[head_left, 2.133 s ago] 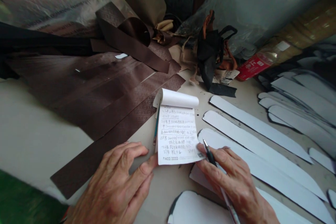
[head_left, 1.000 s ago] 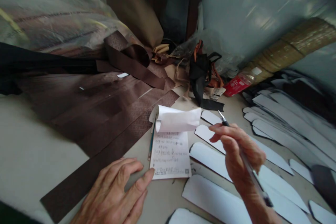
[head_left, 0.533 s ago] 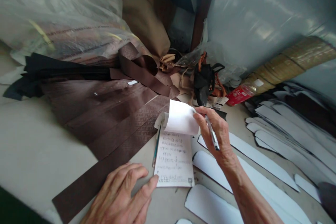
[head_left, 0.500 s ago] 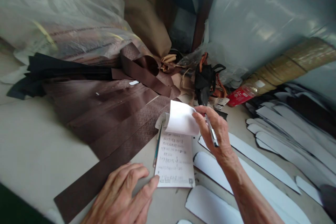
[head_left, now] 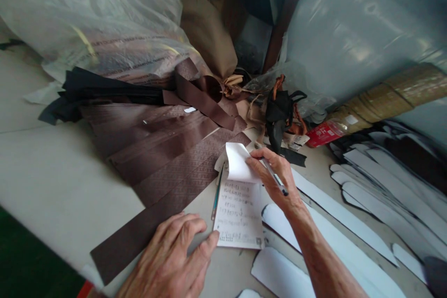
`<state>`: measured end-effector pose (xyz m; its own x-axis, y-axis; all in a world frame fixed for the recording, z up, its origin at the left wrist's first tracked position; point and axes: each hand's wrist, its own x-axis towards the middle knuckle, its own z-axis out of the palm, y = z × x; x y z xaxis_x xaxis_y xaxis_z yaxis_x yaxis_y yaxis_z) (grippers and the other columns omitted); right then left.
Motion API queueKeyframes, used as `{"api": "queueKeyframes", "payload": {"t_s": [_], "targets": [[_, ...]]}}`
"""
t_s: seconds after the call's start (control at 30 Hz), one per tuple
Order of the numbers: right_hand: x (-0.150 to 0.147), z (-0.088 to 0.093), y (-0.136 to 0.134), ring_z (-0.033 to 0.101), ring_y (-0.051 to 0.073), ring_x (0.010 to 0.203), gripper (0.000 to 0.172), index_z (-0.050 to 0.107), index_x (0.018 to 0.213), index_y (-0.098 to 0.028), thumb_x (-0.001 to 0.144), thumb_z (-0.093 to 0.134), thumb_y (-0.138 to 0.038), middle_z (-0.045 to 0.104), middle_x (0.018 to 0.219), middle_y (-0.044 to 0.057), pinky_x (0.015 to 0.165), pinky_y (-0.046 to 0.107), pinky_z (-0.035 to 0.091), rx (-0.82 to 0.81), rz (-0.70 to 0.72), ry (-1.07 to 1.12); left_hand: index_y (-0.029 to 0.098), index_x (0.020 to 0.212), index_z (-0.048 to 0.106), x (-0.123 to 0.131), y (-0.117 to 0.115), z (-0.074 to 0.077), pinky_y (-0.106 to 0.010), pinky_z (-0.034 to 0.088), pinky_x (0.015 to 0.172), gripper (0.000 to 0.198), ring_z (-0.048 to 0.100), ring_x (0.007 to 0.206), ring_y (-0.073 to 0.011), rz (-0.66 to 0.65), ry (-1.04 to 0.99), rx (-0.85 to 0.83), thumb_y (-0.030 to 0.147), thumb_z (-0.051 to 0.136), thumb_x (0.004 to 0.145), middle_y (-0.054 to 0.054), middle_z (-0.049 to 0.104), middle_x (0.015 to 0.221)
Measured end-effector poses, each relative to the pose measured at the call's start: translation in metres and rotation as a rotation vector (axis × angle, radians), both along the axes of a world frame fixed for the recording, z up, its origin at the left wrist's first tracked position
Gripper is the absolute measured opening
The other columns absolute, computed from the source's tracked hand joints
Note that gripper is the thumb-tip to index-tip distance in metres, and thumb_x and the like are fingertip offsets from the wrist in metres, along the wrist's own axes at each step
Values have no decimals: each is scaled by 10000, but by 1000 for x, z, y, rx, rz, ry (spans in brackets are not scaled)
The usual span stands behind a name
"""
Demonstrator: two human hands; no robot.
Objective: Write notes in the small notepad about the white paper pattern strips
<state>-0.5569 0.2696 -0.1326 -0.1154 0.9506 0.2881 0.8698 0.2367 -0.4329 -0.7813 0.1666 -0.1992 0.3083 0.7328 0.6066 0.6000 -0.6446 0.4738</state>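
A small notepad (head_left: 239, 223) with handwritten lines lies on the table, its upper page (head_left: 237, 163) lifted and curled. My right hand (head_left: 275, 174) pinches that page by its right edge and also holds a pen (head_left: 275, 178), which slants across the fingers with its dark end toward my wrist. My left hand (head_left: 178, 251) rests palm down with fingers spread, the index fingertip at the pad's lower left edge. A green pencil (head_left: 216, 195) lies along the pad's left side. Brown strips (head_left: 164, 195) fan out beyond my left hand.
White dark-edged strips (head_left: 342, 214) lie under and right of my right forearm, with a stack (head_left: 384, 181) farther right. A red-labelled bottle (head_left: 324, 133), a taped roll (head_left: 387, 95), a black strap bundle (head_left: 279, 111) and a plastic bag (head_left: 122, 23) stand behind.
My right hand has drawn the lifted page slightly toward me and left relative to the pad. The left hand stays at the pad's corner. The whole view has shifted a little.
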Motion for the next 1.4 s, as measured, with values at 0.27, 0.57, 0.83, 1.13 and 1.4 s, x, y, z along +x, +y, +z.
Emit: {"api": "queueKeyframes", "payload": {"t_s": [0.27,0.57,0.83,1.13,1.4], "targets": [[0,5,-45,662,176,943,58,593,909,-246,872,616,-208,722,1021,35,822,325,479,200,271,27,278,1138,639,-6,-9,-1,-381,384,954,329,503,1092,-216,1,179,-123,138,453,906,-52,572,1113],[14,-2,-86,685,176,890,109,585,991,-201,909,583,-273,705,1014,103,718,288,551,153,354,7,245,1052,643,-6,-8,6,-374,364,952,269,503,1073,-211,-51,174,-101,101,482,892,-48,553,1090],[18,-6,-59,680,187,828,105,607,1002,-222,916,545,-223,694,1014,92,693,305,534,189,55,-95,221,1002,668,-4,-5,7,-372,363,942,230,516,1029,-210,-48,127,-86,119,503,877,-42,559,1021],[6,9,-7,651,150,701,174,672,985,-249,930,539,-347,713,812,-14,613,255,428,-111,116,-49,247,1039,661,-7,-5,8,-371,360,961,265,502,1071,-205,-69,174,-116,123,483,886,-38,554,1075],[-1,0,-15,653,160,743,60,659,899,-232,851,660,-269,720,839,-12,666,268,446,17,50,-23,224,1004,674,-6,-4,12,-339,356,948,259,509,1043,-189,-51,144,-84,107,478,882,-42,553,1044]]}}
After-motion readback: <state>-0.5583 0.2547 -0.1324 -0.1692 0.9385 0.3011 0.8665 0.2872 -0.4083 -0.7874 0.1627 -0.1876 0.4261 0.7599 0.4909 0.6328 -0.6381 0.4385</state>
